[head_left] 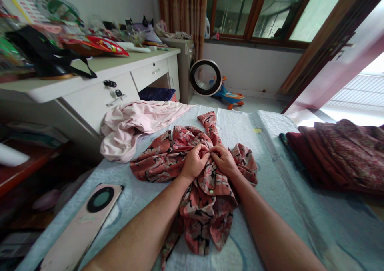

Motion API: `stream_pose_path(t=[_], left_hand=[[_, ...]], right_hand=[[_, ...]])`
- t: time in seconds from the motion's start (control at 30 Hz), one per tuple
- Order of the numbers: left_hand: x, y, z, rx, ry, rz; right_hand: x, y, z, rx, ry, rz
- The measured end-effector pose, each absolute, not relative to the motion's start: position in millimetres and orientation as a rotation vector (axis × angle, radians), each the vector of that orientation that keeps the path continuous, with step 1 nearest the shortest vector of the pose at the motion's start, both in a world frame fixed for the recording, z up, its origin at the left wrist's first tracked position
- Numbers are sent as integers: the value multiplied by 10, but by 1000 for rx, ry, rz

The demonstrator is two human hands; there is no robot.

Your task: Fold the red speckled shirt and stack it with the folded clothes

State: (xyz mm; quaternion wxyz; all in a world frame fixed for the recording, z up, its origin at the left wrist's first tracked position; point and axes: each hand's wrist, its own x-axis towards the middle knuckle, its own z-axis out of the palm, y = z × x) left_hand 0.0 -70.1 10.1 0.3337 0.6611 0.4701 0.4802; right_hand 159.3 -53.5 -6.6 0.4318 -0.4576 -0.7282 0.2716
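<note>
A crumpled red floral shirt (156, 155) with black and pale print lies on the light blue bed cover (264, 151). Both my hands meet over its middle, thumbs and fingertips close together. My left hand (195, 161) is closed, pinching the fabric. Beside it my right hand (225, 159) pinches the cloth from the other side. What exactly sits between the fingertips is too small to make out. A pale button (211, 191) shows on the shirt below my hands. One sleeve (209, 123) points away toward the far edge.
A pale pink cloth (135, 123) lies at the far left of the bed. In front of it, nearer me, is a phone (87, 223). Folded dark red clothes (345, 155) are stacked at right. A cluttered white desk (120, 71) borders the left; a washing machine door (206, 77) hangs open beyond.
</note>
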Motion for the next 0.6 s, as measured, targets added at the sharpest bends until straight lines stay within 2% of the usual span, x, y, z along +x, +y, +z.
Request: stream_pose_path(t=[0.6], left_hand=[[45,-746,78,2090,1283,1303]], right_hand=[[1593,-552,-13,-1126,-1804,653]])
